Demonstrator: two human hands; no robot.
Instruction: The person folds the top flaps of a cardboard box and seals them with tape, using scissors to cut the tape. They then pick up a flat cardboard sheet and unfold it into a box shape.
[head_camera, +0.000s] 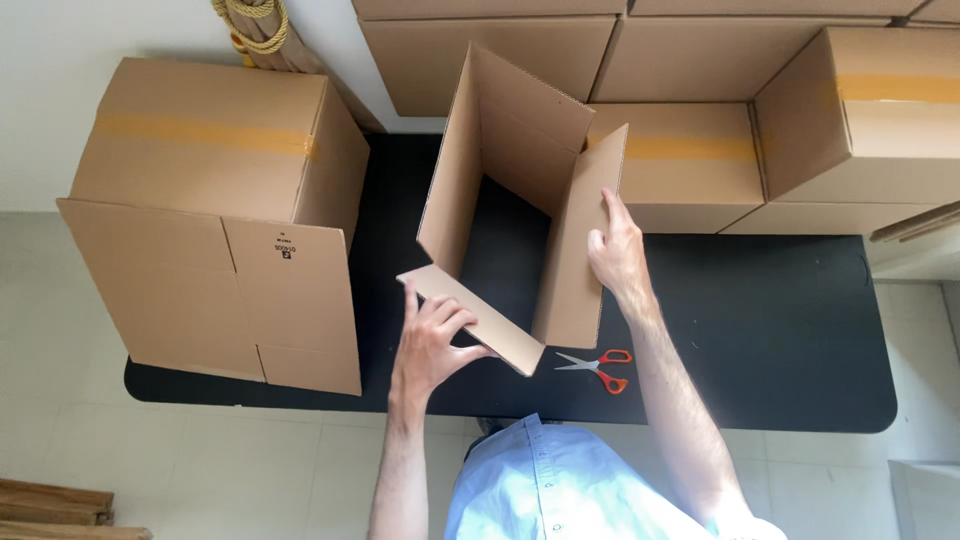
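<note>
can't see the left hand (432, 345) thumb, it's tucked under the near flap of the open box (520, 215). the box walls hide the desk (780, 330) behind them. stacked boxes (860, 100) along the far edge run off the top of frame, same with the rope coil (252, 22). the small label on the taped box (215, 215) at the desk's left end is too tiny to tell.

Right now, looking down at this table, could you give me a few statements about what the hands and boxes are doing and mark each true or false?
1. The left hand grips a flap of the open cardboard box. True.
2. The right hand holds the scissors. False: it rests on the box's side panel; the scissors lie on the black table.
3. The scissors have orange handles. True.
4. The open box is sealed with tape. False: it is untaped; the taped box stands to the left.
</note>
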